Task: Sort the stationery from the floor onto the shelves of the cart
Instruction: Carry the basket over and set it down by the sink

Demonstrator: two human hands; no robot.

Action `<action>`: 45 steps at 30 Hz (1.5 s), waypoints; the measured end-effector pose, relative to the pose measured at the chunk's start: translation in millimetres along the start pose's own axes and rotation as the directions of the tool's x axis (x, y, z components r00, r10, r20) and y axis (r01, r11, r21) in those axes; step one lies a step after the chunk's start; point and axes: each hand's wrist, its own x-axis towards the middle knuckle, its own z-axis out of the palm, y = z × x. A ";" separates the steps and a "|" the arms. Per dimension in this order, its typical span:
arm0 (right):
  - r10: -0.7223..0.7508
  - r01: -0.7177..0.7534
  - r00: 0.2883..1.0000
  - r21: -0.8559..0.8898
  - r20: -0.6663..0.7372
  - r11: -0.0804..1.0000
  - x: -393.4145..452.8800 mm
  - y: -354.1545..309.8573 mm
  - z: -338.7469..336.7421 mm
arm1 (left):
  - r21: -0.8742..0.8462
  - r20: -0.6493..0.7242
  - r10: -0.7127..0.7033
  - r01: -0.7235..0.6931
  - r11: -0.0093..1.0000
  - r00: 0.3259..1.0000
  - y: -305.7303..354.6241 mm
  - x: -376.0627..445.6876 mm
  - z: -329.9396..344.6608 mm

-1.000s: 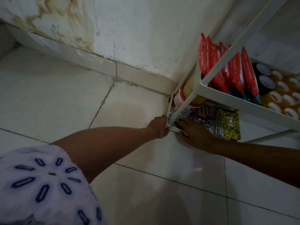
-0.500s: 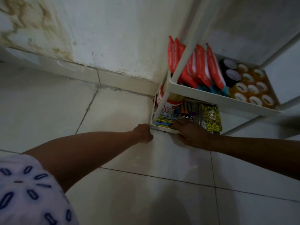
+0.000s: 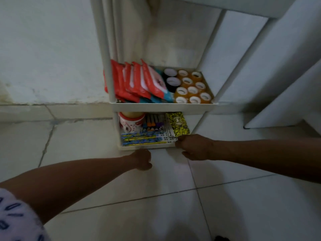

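1. Low in the middle of the frame, the front lip of the cart's bottom shelf [image 3: 147, 146] is being met by both hands: the left hand [image 3: 141, 160] is being held curled just below the lip, and the right hand [image 3: 196, 146] is being held curled at the shelf's right front corner. Whether anything is being pinched by either cannot be told (the fingers are turned away from the camera).
2. On that bottom shelf, flat pen packs [image 3: 143, 139], a marker set [image 3: 152, 123], a yellow patterned notebook [image 3: 178, 123] and a red-and-white tub [image 3: 132, 122] are already being stored; on the middle shelf [image 3: 163, 106], above centre, red packets [image 3: 135, 80] and tape rolls [image 3: 191, 89] are being kept. No stationery is being seen on the floor tiles [image 3: 173, 197], so the sorting is being judged nearly done.
3. If the cart is being nudged or pulled by its lip, it is probably being put at risk of rolling or twisting, and the upright red packets are likely to be tipped forward over the rim.
4. The notebook is being left close to the right front corner, beside the right hand; a careless withdrawal could be dragging it out onto the floor.
5. The tub, standing tall under the middle shelf, could be toppled onto the markers by a jolt.
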 end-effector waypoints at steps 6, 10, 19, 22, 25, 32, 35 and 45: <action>0.101 -0.108 0.984 0.040 0.145 0.993 -32.7 29.2 24.8 | 0.125 0.066 0.016 -0.024 0.992 0.998 6.4 0.2 -1.5; 0.199 -0.227 0.956 0.114 0.217 0.967 -27.1 44.8 42.0 | 0.162 0.067 -0.041 0.030 0.986 0.997 -1.3 2.8 -4.4; 0.286 -0.371 0.919 0.349 0.273 0.861 9.7 48.6 68.7 | 0.262 -0.043 -0.060 0.070 0.963 0.997 6.7 11.4 -16.1; 0.293 -0.425 0.895 0.444 0.336 0.789 16.6 51.0 75.1 | 0.307 -0.057 -0.096 0.109 0.946 0.994 15.7 15.0 -16.5; 0.266 -0.434 0.890 0.507 0.371 0.745 19.5 49.2 80.7 | 0.329 -0.057 -0.138 0.149 0.932 0.989 21.2 19.7 -12.0; 0.257 -0.441 0.894 0.627 0.366 0.642 14.7 43.7 79.3 | 0.350 -0.028 -0.150 0.150 0.925 0.988 20.7 23.1 -0.2; 0.279 -0.444 0.895 0.655 0.347 0.611 11.6 47.0 76.1 | 0.352 -0.012 -0.148 0.143 0.925 0.989 19.7 23.4 1.9; 0.295 -0.459 0.888 0.692 0.352 0.557 8.2 51.0 78.5 | 0.387 0.055 -0.162 0.128 0.913 0.985 13.9 26.0 8.3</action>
